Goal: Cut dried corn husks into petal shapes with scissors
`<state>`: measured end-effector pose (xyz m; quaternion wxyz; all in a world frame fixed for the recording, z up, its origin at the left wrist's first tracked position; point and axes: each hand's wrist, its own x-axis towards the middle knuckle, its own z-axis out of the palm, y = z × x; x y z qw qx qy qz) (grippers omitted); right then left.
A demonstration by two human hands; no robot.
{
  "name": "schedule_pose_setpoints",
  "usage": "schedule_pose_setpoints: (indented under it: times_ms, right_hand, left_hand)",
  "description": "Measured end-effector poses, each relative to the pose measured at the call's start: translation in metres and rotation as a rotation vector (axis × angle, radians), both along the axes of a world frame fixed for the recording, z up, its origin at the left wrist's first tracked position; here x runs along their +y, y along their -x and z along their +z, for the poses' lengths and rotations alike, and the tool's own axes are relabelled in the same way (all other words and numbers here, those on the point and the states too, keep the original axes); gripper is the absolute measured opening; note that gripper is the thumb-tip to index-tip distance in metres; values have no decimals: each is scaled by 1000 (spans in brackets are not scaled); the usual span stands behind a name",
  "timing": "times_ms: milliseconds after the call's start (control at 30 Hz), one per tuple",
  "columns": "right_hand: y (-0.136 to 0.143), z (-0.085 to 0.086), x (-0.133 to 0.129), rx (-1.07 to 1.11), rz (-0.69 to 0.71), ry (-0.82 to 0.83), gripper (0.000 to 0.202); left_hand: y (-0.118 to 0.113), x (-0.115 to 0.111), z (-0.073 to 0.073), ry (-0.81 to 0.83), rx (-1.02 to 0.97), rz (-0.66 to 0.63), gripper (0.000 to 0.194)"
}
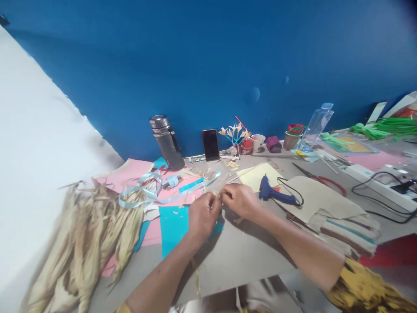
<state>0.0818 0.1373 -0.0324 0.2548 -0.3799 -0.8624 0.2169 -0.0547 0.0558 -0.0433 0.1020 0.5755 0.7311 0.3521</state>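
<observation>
My left hand (203,215) and my right hand (239,200) meet over the middle of the table, fingertips pinched together. Between them is a small tan piece of corn husk (216,195), mostly hidden by the fingers. A large bunch of dried corn husks (87,239) lies at the left edge of the table. Under and beside my left hand is a blue-green paper sheet (174,228). The blue hot glue gun (276,191) rests to the right of my right hand, near a pale yellow sheet (257,174). A thin husk strip (197,278) hangs below my left forearm.
Along the blue wall stand a steel flask (167,143), a phone (210,144), husk flowers (235,132), a paper cup (258,142) and a plastic bottle (316,126). Scissors (322,179), folded cloth (325,204) and a power strip (381,187) with cables lie right. Light-blue ribbon (156,201) curls left.
</observation>
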Motion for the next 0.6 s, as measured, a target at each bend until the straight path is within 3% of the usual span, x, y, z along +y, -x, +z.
schedule_pose_setpoints:
  times_ms: [167,300,400,500,600]
  right_hand:
    - [-6,3,6,140,103,60,41]
    - [-3,2,0,9,188,-107,17]
    - [-2,1,-2,-123,170,-185,17]
    - [-2,0,-1,-148,141,-183,17]
    - [-5,-1,2,-38,125,-103,24]
  left_hand:
    - [5,0,-1,17,114,-4,24]
    - [3,-1,-1,28,313,-70,27]
    - [0,-1,1,55,431,-90,29]
    - [-3,-2,3,60,421,-65,31]
    - [-2,-2,1,24,367,-16,29]
